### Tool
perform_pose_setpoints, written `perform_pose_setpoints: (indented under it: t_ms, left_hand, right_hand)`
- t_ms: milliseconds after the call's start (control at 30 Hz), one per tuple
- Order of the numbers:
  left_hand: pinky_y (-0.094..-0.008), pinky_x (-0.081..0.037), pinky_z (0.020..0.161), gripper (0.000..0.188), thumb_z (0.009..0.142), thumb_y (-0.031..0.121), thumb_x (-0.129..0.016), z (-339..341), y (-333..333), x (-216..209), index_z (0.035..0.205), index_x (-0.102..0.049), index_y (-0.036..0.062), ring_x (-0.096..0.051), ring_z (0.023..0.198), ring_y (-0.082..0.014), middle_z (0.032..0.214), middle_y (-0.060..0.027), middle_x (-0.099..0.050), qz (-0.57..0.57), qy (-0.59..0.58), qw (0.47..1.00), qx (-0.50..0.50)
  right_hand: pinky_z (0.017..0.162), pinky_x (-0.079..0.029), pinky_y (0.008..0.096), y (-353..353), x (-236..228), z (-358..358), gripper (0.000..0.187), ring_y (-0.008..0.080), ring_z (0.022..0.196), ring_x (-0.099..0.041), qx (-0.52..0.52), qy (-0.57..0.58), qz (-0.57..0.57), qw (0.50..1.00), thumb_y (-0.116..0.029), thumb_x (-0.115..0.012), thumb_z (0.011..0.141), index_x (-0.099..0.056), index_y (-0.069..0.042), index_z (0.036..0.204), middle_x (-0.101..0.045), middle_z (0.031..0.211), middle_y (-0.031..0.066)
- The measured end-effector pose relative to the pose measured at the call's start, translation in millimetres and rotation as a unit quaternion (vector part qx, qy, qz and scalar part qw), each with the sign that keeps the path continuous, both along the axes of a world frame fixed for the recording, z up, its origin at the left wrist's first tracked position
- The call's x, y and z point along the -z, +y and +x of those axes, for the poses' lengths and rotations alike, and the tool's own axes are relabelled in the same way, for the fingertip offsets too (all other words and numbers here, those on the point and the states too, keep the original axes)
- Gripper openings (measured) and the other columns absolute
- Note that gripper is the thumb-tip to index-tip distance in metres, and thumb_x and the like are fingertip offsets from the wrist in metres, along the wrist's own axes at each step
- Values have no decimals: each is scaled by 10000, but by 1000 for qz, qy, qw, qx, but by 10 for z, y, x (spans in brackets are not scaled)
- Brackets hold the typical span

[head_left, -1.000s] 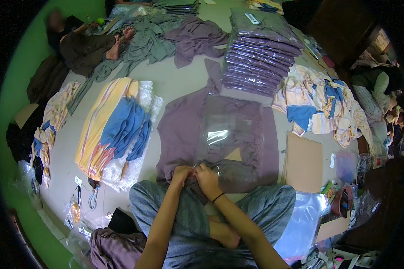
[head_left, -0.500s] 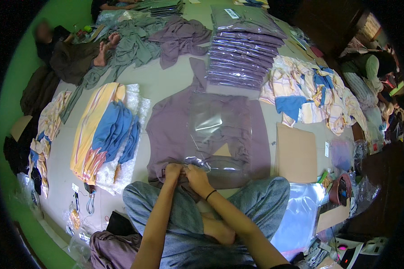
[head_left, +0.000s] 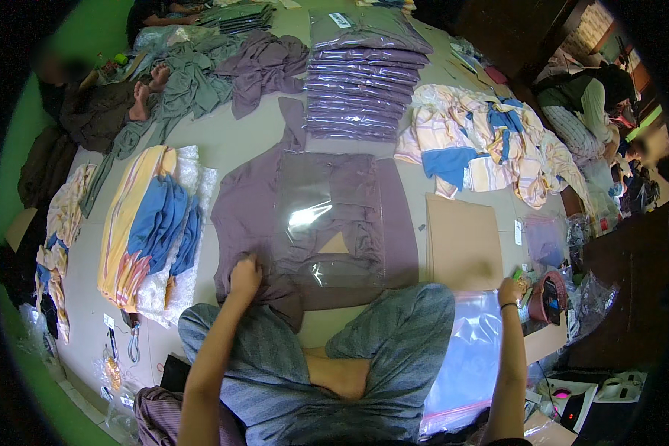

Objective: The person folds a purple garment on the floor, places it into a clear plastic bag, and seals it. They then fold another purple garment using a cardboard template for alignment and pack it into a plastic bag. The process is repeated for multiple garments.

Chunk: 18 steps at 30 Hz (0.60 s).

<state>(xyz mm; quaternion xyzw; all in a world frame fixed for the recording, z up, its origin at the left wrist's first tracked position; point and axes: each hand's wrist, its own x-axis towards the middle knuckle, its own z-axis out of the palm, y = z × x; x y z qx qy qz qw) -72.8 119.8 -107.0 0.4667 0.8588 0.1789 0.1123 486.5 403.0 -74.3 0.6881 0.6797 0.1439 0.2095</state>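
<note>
A mauve garment (head_left: 239,195) lies spread on the floor before my crossed legs. On top of it rests a clear plastic bag (head_left: 305,189), with folded mauve cloth and a tan piece of card (head_left: 337,244) showing through. My left hand (head_left: 246,279) is at the garment's near left part, its fingers curled closed; whatever they pinch is hidden. Out to the right, my right hand (head_left: 509,292) is at the far right corner of a pile of clear plastic sleeves (head_left: 464,349), close to a small green and yellow item (head_left: 522,280). Its fingers are too small and blurred to read.
Brown cardboard sheets (head_left: 462,241) lie right of the garment. Beyond it stands a stack of bagged mauve garments (head_left: 360,93). Striped yellow and blue clothes (head_left: 137,230) lie left, and more striped clothes (head_left: 490,149) right. A reddish basket (head_left: 548,297) stands beside my right hand.
My hands, together at the garment's near edge before, are now apart. The right has swung far right to the plastic sleeves; the left stays by the garment. The whole view has shifted slightly.
</note>
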Motion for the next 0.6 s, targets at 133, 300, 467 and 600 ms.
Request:
perform_pose_setpoints:
  t_ms: [133,300,467,600]
  left_hand:
    - [-352,-403,719,192,709,118,-507,-116,65,-175,874,-468,29,-463,864,-279,891,-124,-471,3,123,968,219]
    - [-342,-365,809,185,724,134,-482,-185,108,-90,887,-464,48,-440,930,-268,930,-115,-457,0,178,906,384]
    - [-327,-363,859,172,727,120,-457,-202,48,13,879,-481,45,-441,982,-246,973,-104,-463,-16,133,905,403]
    - [-312,-362,884,178,721,107,-457,-234,32,-21,876,-504,34,-429,1034,-237,1056,-99,-466,-14,148,895,420]
  right_hand:
    - [697,-425,360,-207,-62,-1034,176,249,780,-565,-325,219,46,919,-148,-452,778,-615,-95,819,-571,940,104]
    - [719,-376,315,-608,-100,-2301,120,177,814,-540,-477,112,-106,865,-155,-487,697,-572,-104,765,-557,814,36]
    - [731,-352,283,-714,-71,-2548,152,151,822,-508,-589,162,-91,787,-103,-471,700,-531,-110,840,-493,834,19]
    - [735,-345,271,-710,-38,-2542,158,145,818,-499,-590,220,-136,765,-92,-462,701,-522,-110,847,-483,839,19]
